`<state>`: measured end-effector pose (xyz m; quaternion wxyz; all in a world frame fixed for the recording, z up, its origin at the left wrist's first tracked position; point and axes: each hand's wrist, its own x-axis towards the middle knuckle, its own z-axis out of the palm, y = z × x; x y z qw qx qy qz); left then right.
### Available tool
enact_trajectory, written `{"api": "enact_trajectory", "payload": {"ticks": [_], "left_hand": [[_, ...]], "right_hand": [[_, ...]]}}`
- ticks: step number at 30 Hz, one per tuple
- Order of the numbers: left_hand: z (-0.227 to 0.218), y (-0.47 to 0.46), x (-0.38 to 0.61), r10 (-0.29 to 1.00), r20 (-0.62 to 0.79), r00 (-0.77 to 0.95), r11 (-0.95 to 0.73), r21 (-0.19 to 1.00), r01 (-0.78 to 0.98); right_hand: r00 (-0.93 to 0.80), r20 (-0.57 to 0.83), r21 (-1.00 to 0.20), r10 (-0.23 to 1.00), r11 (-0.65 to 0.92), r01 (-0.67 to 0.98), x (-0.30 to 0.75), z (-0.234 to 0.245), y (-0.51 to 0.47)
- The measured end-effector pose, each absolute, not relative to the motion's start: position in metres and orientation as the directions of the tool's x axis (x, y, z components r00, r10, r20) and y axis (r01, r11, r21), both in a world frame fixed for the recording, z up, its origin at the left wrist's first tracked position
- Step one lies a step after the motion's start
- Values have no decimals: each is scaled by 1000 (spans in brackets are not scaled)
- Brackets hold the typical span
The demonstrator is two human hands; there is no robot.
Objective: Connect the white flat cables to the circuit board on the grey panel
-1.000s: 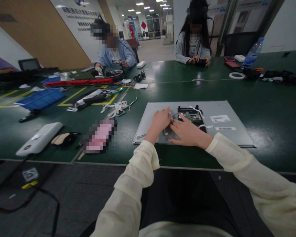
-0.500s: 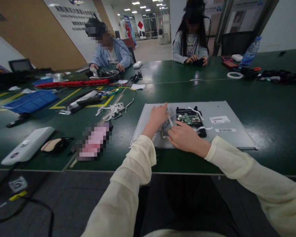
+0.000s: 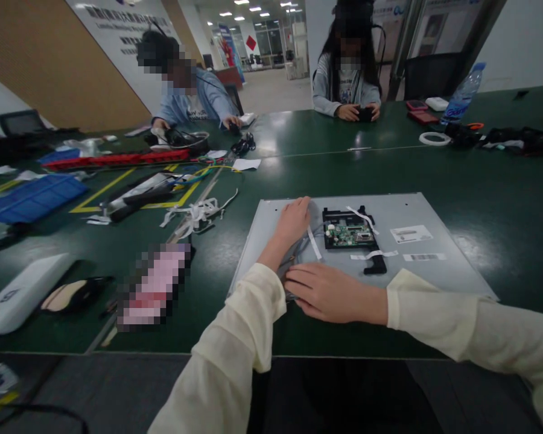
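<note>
A flat grey panel (image 3: 423, 217) lies on the green table before me, with a black bracket and a green circuit board (image 3: 348, 235) on its back. My left hand (image 3: 294, 224) is closed over the panel's left part, its fingertips hidden. A white tape strip (image 3: 314, 244) lies stuck beside it. Grey cables (image 3: 297, 249) run between the board and my hands. My right hand (image 3: 328, 292) has its fingers together over the cables at the panel's near edge. More white tape (image 3: 374, 255) crosses the bracket.
Left of the panel are a tangle of white strips (image 3: 198, 215), a blurred pink phone-like object (image 3: 156, 286), a mouse (image 3: 72, 294), a white device (image 3: 25, 295) and a blue tray (image 3: 34, 196). Two people sit across the table. A water bottle (image 3: 465, 93) stands at the far right.
My right hand has moved from the tape strip toward the panel's near edge, onto the cables. The strip's lower end now lies on the panel. My left hand stays near the same spot.
</note>
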<state>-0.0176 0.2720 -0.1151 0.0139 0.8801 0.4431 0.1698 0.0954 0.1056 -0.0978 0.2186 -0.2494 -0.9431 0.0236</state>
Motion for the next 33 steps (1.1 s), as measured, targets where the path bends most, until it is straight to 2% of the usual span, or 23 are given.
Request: {"api": "enact_trajectory", "payload": {"ticks": [11, 21, 33], "left_hand": [[-110, 267, -26, 765, 279, 581, -643, 265, 719], [-109, 264, -30, 727, 258, 636, -686, 236, 688], [-110, 273, -46, 659, 209, 722, -748, 280, 602]], "right_hand": [[-774, 414, -165, 479, 876, 454, 95, -101, 108], [-778, 401, -171, 483, 874, 455, 96, -100, 108], [-783, 403, -156, 473, 879, 451, 97, -100, 109]]}}
